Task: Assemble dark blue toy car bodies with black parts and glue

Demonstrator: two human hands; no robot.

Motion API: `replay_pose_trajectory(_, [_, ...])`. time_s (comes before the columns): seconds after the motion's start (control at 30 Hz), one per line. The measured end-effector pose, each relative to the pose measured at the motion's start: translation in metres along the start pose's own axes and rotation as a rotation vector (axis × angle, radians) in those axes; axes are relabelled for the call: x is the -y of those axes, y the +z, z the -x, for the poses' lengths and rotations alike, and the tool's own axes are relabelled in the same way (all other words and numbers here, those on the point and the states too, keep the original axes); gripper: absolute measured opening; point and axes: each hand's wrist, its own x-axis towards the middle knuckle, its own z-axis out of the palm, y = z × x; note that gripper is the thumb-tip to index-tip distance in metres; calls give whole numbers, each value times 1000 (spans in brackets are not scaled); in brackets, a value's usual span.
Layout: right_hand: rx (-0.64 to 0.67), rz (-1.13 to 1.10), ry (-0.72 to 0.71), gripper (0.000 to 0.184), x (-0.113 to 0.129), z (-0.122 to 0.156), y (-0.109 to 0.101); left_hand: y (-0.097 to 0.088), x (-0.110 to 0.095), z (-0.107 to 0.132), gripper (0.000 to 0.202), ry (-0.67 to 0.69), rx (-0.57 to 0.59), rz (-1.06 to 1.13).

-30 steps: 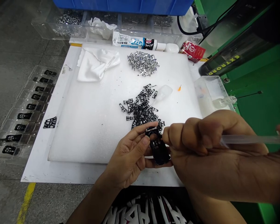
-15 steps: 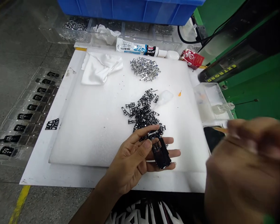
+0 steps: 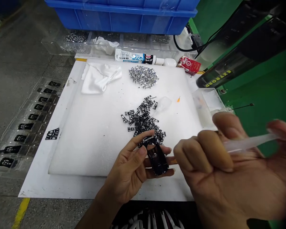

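Observation:
My left hand (image 3: 131, 165) holds a glossy black car-shaped part (image 3: 155, 155) between thumb and fingers, just above the front of the white foam pad (image 3: 90, 127). Close to the camera, my right hand (image 3: 219, 165) is curled round a clear syringe-like applicator (image 3: 250, 142), its front end hidden behind the fingers, pointing toward the black part. Right behind the held part lies a pile of small black pieces (image 3: 143, 119). Farther back sits a heap of small silver metal pieces (image 3: 143, 76).
A white cloth (image 3: 98, 78), a glue tube (image 3: 135, 58), a red packet (image 3: 188, 65) and an orange tip (image 3: 178, 100) lie at the pad's far side. A clear tray (image 3: 206, 101) stands right, a blue bin (image 3: 119, 16) behind, black parts in a clear strip (image 3: 26, 127) left.
My right hand swung away to the right, blurred, and has come back beside the black part with the applicator. The left hand kept hold of the part.

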Motion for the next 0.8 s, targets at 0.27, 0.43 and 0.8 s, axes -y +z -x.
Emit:
replay_pose_trajectory(0.27, [76,128,60,43,-7,-6,7,1,-1,0,35,-14,-29,-9])
replay_pose_trajectory(0.43, [105,128,80,41,-7,-7,11,1,-1,0,34,-13,-24,-10])
replay_pose_trajectory(0.8, [40,280,-9,72,-5,-6,17,1,-1,-1,35,-13,-34,-6])
